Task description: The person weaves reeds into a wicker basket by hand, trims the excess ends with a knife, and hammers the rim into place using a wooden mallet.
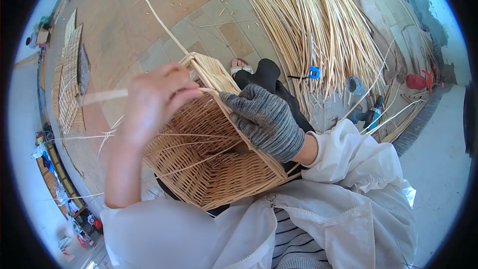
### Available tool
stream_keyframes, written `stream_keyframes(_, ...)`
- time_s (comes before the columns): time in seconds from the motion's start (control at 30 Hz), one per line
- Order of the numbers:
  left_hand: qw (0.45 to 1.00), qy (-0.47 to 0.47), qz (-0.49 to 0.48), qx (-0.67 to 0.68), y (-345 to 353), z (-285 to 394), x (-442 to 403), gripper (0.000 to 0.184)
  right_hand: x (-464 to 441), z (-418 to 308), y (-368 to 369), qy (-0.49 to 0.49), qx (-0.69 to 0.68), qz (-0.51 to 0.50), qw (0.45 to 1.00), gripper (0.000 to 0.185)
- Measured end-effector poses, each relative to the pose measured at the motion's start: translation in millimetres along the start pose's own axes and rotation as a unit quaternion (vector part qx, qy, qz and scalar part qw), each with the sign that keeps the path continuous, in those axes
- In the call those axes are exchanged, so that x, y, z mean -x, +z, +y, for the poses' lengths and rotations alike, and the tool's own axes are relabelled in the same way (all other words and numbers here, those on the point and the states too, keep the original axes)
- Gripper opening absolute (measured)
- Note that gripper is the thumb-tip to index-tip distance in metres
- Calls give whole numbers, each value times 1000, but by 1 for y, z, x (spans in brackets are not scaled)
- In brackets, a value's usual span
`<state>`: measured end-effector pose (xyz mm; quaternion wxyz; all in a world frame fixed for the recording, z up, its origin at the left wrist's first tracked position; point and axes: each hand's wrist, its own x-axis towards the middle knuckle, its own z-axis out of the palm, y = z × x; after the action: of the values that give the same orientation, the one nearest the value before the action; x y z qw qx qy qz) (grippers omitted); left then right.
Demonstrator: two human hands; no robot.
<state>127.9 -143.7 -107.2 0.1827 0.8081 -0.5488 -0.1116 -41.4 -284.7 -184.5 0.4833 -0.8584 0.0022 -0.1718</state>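
Note:
A wicker basket (234, 179) sits on the person's lap, tilted, with its open top facing up. Loose strands cross its inside and stick out past the left side. My left hand (162, 94), bare and partly blurred, pinches a pale wicker strand (208, 90) at the basket's upper rim. Wearing a grey fingerless-looking knit glove, my right hand (271, 122) is wrapped over the right-hand rim, its thumb and fingertips close to that strand. Another long strand (159, 15) runs from the basket's far corner out across the floor.
A large bundle of wicker rods (318, 30) lies on the floor beyond the basket. Near it are a blue tape measure (314, 72), a power drill (373, 114) and a red object (417, 81). Woven panels (69, 79) lie at left, and a shelf (57, 179) stands lower left.

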Motion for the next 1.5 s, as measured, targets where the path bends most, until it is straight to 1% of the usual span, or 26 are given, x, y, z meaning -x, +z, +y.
stream_keyframes(0.03, 1000, -1, 0, -4, -9, -7, -7, 16, 1, 0, 0, 9, -28, 11, 1000, 42)
stream_keyframes(0.1, 997, 63, -26, -38, -25, -13, -21, 9, 2, 1, 2, 4, -24, 18, 1000, 43)
stream_keyframes(0.27, 995, 46, -87, 11, -27, -10, -36, 7, 5, 3, 6, 25, -46, 23, 998, 43)
stream_keyframes(0.37, 994, 9, -106, 10, -27, -2, -35, 6, 4, -1, 5, -3, 3, 34, 999, 46)
stream_keyframes(0.43, 992, -84, -86, -41, -25, 9, -31, 8, 3, -2, 5, 13, -12, 21, 1000, 48)
stream_keyframes(0.47, 992, -83, -85, -44, -23, 16, -30, 8, 3, -1, 5, 10, -12, 24, 1000, 48)
stream_keyframes(0.53, 975, -90, -33, -200, -18, 28, -27, 18, 4, -1, 7, 5, 21, 8, 1000, 51)
stream_keyframes(0.57, 974, -91, -29, -204, -16, 30, -23, 18, 6, -3, 7, 0, 21, 9, 1000, 51)
stream_keyframes(0.63, 951, -113, -31, -287, -14, 29, -20, 24, 8, -6, 7, 32, 72, -19, 997, 57)
stream_keyframes(0.67, 950, -113, -26, -291, -24, 23, -20, 24, 9, -5, 9, 26, 73, -16, 997, 57)
stream_keyframes(0.73, 949, -48, -23, -312, -51, 1, -13, 26, 13, -2, 13, 3, 117, -10, 993, 65)
stream_keyframes(0.77, 948, -48, -21, -315, -56, -5, -4, 26, 13, -4, 11, -1, 117, -7, 993, 65)
stream_keyframes(0.83, 951, -28, 3, -308, -47, -14, 19, 24, 12, -7, 8, 51, 91, -70, 992, 69)
stream_keyframes(0.9, 915, -150, 27, -374, -14, 38, 36, 15, 9, -3, 11, 51, 93, -80, 991, 69)
stream_keyframes(0.97, 926, -229, 92, -286, 29, 65, 46, 19, 7, 0, 13, 53, 96, -95, 990, 70)
stream_keyframes(1.03, 945, -253, 160, -129, 65, 79, 47, 26, 8, 3, 16, 38, 112, -95, 988, 70)
stream_keyframes(1.1, 948, -187, 196, -164, 96, 81, 38, 36, 9, 12, 23, 20, 101, -77, 992, 70)
stream_keyframes(1.17, 949, -184, 207, -149, 104, 86, 28, 38, 11, 20, 30, 7, 90, -60, 994, 71)
stream_keyframes(1.27, 950, -168, 216, -148, 104, 85, 24, 38, 6, 22, 34, -15, 139, -58, 988, 70)
stream_keyframes(1.3, 952, -156, 209, -162, 104, 82, 26, 37, 6, 12, 25, 8, 115, -51, 992, 64)
stream_keyframes(1.33, 955, -204, 165, -142, 103, 75, 31, 38, 8, 4, 16, 37, 92, -42, 994, 59)
stream_keyframes(1.37, 947, -228, 106, -200, 94, 70, 39, 38, 8, 5, 2, 58, 103, -40, 992, 59)
stream_keyframes(1.4, 938, -225, 119, -235, 81, 68, 49, 35, 1, 16, -18, 1, -10, -123, 992, 54)
stream_keyframes(1.43, 929, -276, 76, -233, 60, 71, 54, 36, -3, 35, -41, -49, -127, -199, 971, 49)
stream_keyframes(1.47, 923, -281, 65, -254, 54, 46, 64, 39, -12, 70, -66, -117, -149, -187, 964, 43)
stream_keyframes(1.5, 937, -267, 81, -211, 42, 40, 65, 47, -23, 85, -94, -189, -174, -179, 950, 37)
